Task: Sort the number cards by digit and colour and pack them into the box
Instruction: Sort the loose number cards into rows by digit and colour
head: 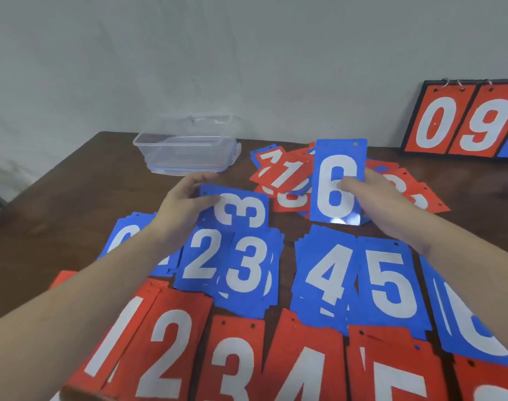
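Both forearms reach forward; left hand (186, 201) and right hand (383, 198) each seemingly pinch (fingers curled).

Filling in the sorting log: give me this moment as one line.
left hand: holds blue 3 card | right hand: holds blue 6 card | box: open, empty

There is one view only, from a camera on the person's head, looking forward and down across the desk (59, 204) toward the grey wall (247, 53) behind its far edge. It sits close: both forearms reach in from the bottom corners, and the cards along the near edge run off the bottom. The desk's far left corner shows; its right side is cut off.
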Demonstrator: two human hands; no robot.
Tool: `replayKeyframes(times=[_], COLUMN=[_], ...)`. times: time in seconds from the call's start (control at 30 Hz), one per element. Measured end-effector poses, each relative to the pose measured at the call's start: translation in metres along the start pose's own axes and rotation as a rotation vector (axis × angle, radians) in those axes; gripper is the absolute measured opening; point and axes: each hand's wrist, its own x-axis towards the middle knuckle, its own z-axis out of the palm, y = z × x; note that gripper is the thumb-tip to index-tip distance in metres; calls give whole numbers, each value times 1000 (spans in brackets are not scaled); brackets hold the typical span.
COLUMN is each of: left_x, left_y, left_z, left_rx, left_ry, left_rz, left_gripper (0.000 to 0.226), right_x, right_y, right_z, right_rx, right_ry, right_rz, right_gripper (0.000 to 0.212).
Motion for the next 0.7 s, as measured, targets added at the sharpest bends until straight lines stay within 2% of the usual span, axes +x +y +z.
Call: replayKeyframes(times=[0.07,0.2,0.3,0.4,0.43,0.53,0.7], left_x=[-13,-31,-43,-58,-62,-69,-67], left_y=[1,-2,-10,-16,-16,-11,0], left_z=[-10,-32,-46,-49,-47,-35,-17], left_rx=[-74,-222,-257,-183,-140,-6,157], left_ry=[15,65,56,74,82,74,2], left_rz=[13,-38,-68,-127,-137,-83,-5], left_gripper=[32,5,24,44,44,17,14], right_x=[-10,-26,-38,-50,-54,-65,-78], right_y=[1,4,7,9,9,8,5], right_z=[6,19,29,38,41,48,52], right_rx=[-29,-33,-32,-32,-43,-41,-19], right_ry=[-57,-103,-94,-100,-104,-102,-105], right_rz=[17,63,72,94,97,97,117], right_gripper=[21,34,38,39,38,34,25])
